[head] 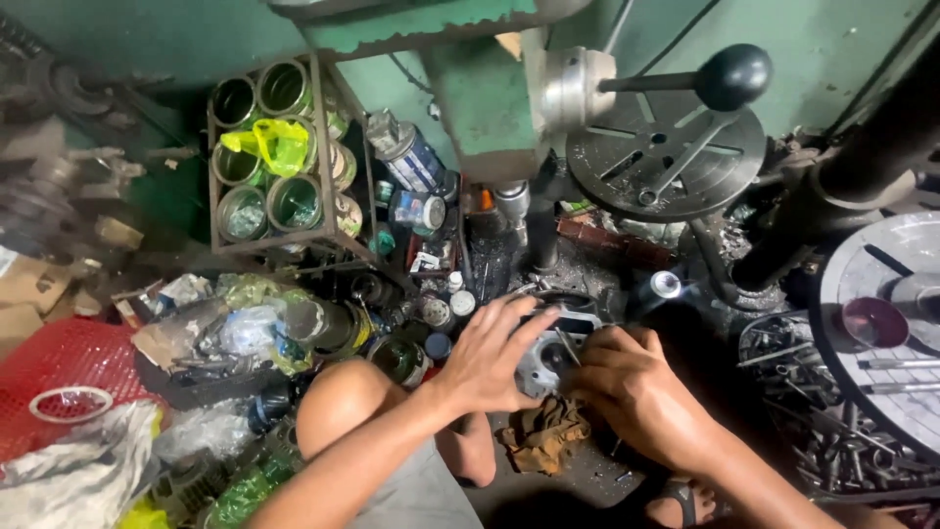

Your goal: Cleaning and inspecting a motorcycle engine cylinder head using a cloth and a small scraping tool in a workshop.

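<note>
A grey metal engine part [551, 355], blocky with a round bore, rests on the dark floor below a green drill press. My left hand [494, 353] lies over its left side with the fingers spread across the top. My right hand [627, 384] grips its right side and pinches a thin metal tool [567, 345] that points into the bore. A crumpled brown rag [543, 433] lies just in front of the part, by my bent knee [338, 402].
The drill press head [480, 88] with its black-knobbed lever [729, 76] hangs above. A rack of tins [279, 157] stands at the left, with bottles, bags and a red mesh basket [69, 367] around it. A round metal table [886, 333] and scrap rods crowd the right.
</note>
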